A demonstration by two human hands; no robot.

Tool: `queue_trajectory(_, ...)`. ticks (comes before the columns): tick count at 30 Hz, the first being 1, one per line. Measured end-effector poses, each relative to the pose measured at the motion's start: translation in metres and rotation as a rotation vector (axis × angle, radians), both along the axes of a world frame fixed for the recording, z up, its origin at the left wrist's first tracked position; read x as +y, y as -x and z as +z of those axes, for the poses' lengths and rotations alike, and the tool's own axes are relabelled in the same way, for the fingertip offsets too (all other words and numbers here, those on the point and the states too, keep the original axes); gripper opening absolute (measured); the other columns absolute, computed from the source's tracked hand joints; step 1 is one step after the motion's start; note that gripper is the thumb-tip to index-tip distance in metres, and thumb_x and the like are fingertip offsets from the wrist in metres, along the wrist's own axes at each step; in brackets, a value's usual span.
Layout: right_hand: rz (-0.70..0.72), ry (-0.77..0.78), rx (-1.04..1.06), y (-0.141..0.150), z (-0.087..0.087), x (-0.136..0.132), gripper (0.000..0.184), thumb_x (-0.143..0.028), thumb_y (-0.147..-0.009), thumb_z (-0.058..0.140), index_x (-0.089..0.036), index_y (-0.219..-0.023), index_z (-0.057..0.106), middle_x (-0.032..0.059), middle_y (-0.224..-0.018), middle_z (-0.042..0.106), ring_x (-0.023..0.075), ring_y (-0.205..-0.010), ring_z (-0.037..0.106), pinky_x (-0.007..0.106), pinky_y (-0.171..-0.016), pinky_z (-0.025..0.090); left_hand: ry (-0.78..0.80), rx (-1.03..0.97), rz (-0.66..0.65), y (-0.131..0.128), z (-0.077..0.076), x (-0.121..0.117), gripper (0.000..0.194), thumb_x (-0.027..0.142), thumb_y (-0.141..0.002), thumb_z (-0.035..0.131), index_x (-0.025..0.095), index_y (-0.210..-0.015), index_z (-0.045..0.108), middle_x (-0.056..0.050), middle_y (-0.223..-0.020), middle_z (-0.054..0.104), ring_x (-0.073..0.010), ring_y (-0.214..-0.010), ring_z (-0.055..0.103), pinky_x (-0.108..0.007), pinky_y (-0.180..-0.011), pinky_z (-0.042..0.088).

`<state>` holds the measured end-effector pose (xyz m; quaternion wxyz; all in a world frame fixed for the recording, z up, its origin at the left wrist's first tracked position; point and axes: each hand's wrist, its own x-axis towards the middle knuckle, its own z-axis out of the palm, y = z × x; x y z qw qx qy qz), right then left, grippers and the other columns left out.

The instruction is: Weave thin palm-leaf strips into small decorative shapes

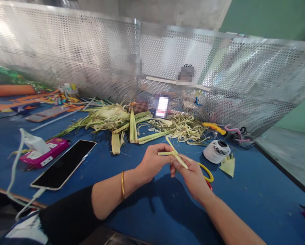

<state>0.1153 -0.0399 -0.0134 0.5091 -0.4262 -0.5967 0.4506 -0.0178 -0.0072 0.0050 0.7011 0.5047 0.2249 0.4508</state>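
Note:
Pale green leaf strips (174, 153), crossed over one another, are pinched between both hands above the blue table (147, 204). My left hand (152, 161), with a gold bangle at the wrist, grips them from the left, thumb at the crossing. My right hand (192, 173) closes on them from the right. Behind my right hand, scissors with a yellow handle (209, 173) lie partly hidden. A white spool of thread (216, 151) stands to the right, beside a folded leaf piece (228, 166).
Leaf stalks and husks (105, 117) are heaped at the back, with shredded scraps (185, 126) beside them. A phone (64, 164) and a magenta power strip (44, 153) with a white cable lie left. A perforated metal screen (96, 58) borders the table's far edge.

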Motion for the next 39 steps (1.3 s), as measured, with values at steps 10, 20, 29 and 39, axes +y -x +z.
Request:
queue_trajectory(10, 0.116, 0.101, 0.154, -0.001, -0.001, -0.002, 0.024, -0.039, -0.078, 0.063, -0.018, -0.066, 0.06, -0.0007, -0.058, 0.053, 0.0131, -0.054, 0.049, 0.027, -0.056, 0.044, -0.004, 0.054, -0.066, 0.002, 0.003, 0.002, 0.035, 0.036, -0.054, 0.082, 0.014, -0.065, 0.057, 0.0, -0.058, 0.061, -0.0119, -0.039, 0.055, -0.026, -0.043, 0.046)
queue_trajectory(20, -0.056, -0.021, -0.04, -0.008, -0.004, 0.003, 0.018, -0.036, -0.075, 0.063, -0.02, -0.084, 0.061, 0.0028, -0.077, 0.064, 0.0181, -0.075, 0.059, 0.031, -0.072, 0.049, -0.154, 0.153, 0.161, 0.001, -0.003, 0.005, 0.032, 0.038, -0.056, 0.081, 0.014, -0.069, 0.062, 0.0, -0.062, 0.062, -0.0116, -0.052, 0.056, -0.025, -0.052, 0.045)
queue_trajectory(29, -0.287, -0.014, -0.057, -0.017, 0.009, 0.0, 0.024, -0.041, -0.072, 0.067, -0.018, -0.075, 0.062, 0.0002, -0.062, 0.061, 0.0145, -0.057, 0.056, 0.026, -0.056, 0.046, -0.414, 0.427, 0.338, 0.002, -0.005, 0.005, 0.019, 0.03, -0.065, 0.074, 0.018, -0.078, 0.066, -0.001, -0.075, 0.067, -0.0153, -0.071, 0.06, -0.025, -0.068, 0.046)
queue_trajectory(39, -0.399, -0.306, -0.452, -0.027, 0.012, 0.001, 0.012, -0.028, -0.083, 0.056, -0.02, -0.075, 0.06, 0.0011, -0.074, 0.065, 0.0162, -0.069, 0.056, 0.027, -0.065, 0.043, -0.047, 0.357, 0.204, 0.01, 0.0, 0.024, 0.02, 0.023, -0.074, 0.057, 0.019, -0.089, 0.07, -0.004, -0.082, 0.068, -0.016, -0.074, 0.062, -0.028, -0.071, 0.048)
